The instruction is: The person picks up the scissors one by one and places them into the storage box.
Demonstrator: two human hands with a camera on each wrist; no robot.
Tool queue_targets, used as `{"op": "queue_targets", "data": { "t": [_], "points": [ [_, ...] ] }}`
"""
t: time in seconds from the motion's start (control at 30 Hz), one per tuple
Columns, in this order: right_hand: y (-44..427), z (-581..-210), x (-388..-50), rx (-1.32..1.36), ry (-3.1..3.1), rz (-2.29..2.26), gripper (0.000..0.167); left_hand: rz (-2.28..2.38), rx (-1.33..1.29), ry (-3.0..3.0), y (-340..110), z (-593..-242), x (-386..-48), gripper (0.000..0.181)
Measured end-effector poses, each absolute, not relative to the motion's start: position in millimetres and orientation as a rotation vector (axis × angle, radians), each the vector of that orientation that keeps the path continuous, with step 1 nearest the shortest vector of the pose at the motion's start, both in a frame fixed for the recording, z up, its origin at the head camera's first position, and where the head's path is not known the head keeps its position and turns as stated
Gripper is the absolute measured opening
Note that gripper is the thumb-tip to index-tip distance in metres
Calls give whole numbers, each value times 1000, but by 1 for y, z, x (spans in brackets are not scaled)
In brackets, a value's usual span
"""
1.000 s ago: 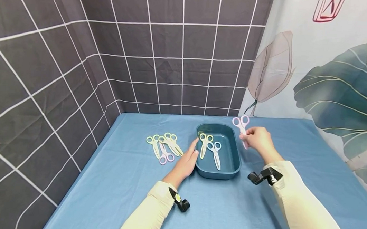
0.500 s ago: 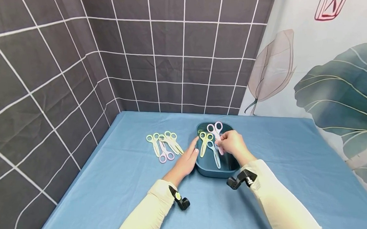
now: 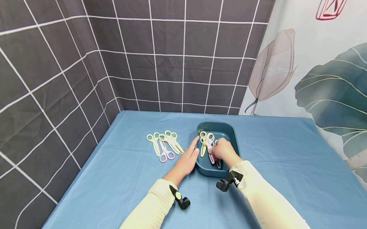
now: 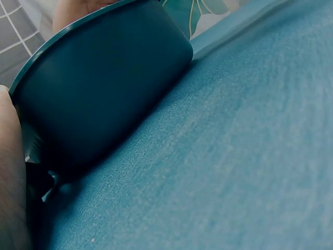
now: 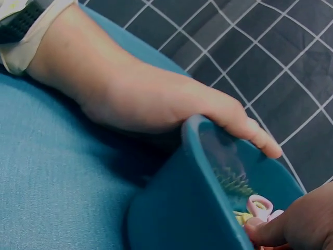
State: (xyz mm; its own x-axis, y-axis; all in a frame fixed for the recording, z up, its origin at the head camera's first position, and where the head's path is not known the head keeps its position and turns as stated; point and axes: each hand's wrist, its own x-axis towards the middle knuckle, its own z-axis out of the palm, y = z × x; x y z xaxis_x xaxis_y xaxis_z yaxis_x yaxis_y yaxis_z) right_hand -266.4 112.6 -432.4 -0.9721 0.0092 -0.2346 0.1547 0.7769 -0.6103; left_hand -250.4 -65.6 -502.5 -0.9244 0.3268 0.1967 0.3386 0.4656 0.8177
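Observation:
Inside the dark teal tray (image 3: 232, 131), my right hand (image 3: 225, 150) pinches a pair of pink scissors (image 3: 209, 143) by the blade part, handles pointing away. Beneath them lie yellow scissors (image 3: 202, 152) and blue scissors (image 3: 219, 163), both partly covered. My left hand (image 3: 185, 162) rests with straight fingers along the tray's left wall; in the right wrist view its fingertips lie over the rim. The right wrist view also shows the pink handle loops (image 5: 259, 204) beside my right thumb. From the left wrist view, only the tray's outer wall (image 4: 104, 78) shows, hiding its contents.
Left of the tray, several yellow-green scissors (image 3: 154, 143) and a pink-purple pair (image 3: 166, 155) lie in a loose group on the blue cloth (image 3: 111, 180). A dark gridded curtain (image 3: 167, 68) hangs behind the table, with a leaf-printed white cloth (image 3: 276, 71) at right.
My right hand has carried the pink scissors leftward from beyond the tray's right side, over the rim and down onto the scissors inside. My left hand stays at the tray's left wall.

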Motion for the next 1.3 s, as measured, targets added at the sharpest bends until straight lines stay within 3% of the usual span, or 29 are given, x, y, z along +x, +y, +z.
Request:
{"op": "queue_targets", "data": {
  "t": [0.37, 1.3],
  "points": [
    [106, -438, -263, 57, 2860, -807, 29, -1468, -592, -2675, -63, -503, -253, 55],
    [104, -443, -260, 85, 2827, -818, 22, -1476, -605, -2686, -64, -502, -251, 55]
  ]
}}
